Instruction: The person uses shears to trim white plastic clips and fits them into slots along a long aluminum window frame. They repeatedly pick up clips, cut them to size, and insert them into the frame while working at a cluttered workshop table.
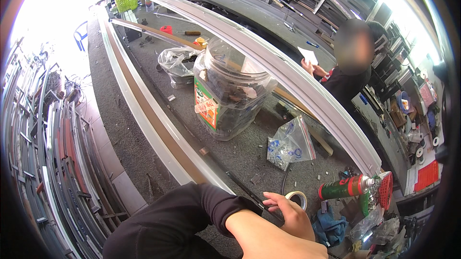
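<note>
My left arm in a black sleeve reaches in from the lower left and crosses toward the lower right. The back of my left hand (283, 243) runs to the lower edge, its fingers out of sight. Just beyond it is my right hand (294, 216), partly covered by the left; its loosely extended fingers point left and show no object in them. Beside those fingers lies a roll of tape (301, 196). A thin dark strip (245, 189) runs along the bench to the fingertips. A long white profile with a brown band (139, 93) passes beneath my left sleeve.
A clear plastic jar (228, 115) stands mid-bench, behind a zip bag (290, 146) of small parts. Another long white profile (269, 50) slants across. At right lie a green-red spray can (343, 187) and blue cloth (331, 228). A person (348, 84) holds paper across the bench.
</note>
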`<action>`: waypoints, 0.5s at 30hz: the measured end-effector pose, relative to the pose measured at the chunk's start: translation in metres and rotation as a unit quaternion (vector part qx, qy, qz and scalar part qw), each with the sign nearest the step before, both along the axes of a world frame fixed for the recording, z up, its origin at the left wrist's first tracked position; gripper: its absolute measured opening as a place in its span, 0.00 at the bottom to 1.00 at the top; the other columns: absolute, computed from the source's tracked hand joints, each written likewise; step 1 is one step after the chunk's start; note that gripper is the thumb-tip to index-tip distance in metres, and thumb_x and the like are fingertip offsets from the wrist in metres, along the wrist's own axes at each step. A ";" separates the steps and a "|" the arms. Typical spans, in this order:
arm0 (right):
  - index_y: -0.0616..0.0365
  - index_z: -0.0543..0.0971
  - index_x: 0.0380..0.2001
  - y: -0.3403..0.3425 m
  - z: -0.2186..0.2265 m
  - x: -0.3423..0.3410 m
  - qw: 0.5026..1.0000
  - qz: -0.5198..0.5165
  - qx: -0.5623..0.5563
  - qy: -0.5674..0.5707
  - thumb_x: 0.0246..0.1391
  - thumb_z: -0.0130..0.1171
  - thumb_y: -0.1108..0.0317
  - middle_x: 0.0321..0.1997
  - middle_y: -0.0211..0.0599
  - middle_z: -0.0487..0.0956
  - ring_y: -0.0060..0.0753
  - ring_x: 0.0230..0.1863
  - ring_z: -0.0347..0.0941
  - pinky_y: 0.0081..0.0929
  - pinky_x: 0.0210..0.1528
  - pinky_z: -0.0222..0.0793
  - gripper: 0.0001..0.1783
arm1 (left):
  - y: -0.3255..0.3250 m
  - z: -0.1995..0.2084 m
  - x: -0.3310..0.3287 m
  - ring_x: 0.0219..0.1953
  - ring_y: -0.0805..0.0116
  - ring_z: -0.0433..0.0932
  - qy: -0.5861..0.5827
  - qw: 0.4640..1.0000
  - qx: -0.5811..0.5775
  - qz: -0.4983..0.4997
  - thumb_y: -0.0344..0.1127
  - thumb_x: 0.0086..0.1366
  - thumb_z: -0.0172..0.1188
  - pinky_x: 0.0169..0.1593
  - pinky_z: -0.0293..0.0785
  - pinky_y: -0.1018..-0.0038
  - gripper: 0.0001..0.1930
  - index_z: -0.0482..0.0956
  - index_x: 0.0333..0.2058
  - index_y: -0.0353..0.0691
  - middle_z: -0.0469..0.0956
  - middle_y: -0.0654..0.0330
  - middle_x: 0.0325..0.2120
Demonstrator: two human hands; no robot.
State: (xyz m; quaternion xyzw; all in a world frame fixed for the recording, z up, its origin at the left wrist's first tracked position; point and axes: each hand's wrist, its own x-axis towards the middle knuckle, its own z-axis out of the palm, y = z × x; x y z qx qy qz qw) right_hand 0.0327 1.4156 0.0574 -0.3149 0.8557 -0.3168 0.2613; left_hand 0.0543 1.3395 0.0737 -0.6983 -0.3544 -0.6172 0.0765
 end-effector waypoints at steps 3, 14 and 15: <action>0.58 0.74 0.60 0.000 -0.001 0.000 1.000 -0.001 -0.004 -0.002 0.44 0.72 0.65 0.50 0.44 0.83 0.37 0.48 0.81 0.32 0.52 0.76 0.37 | 0.000 0.000 0.000 0.20 0.53 0.73 0.000 1.000 -0.001 0.000 0.74 0.44 0.50 0.24 0.66 0.63 0.40 0.70 0.32 0.35 0.69 0.56 0.16; 0.58 0.74 0.60 0.001 -0.002 -0.001 1.000 0.005 -0.005 0.007 0.44 0.73 0.64 0.50 0.43 0.83 0.37 0.49 0.81 0.32 0.52 0.76 0.37 | 0.001 -0.001 -0.002 0.20 0.53 0.73 -0.001 1.000 0.009 0.002 0.73 0.45 0.51 0.23 0.65 0.63 0.38 0.70 0.31 0.35 0.69 0.57 0.16; 0.58 0.74 0.60 0.002 -0.002 -0.001 1.000 0.003 -0.006 0.002 0.43 0.73 0.64 0.50 0.43 0.83 0.37 0.49 0.81 0.32 0.52 0.76 0.38 | 0.001 -0.001 -0.002 0.20 0.53 0.73 -0.001 1.000 0.010 0.002 0.72 0.45 0.51 0.23 0.65 0.63 0.38 0.70 0.31 0.35 0.69 0.57 0.16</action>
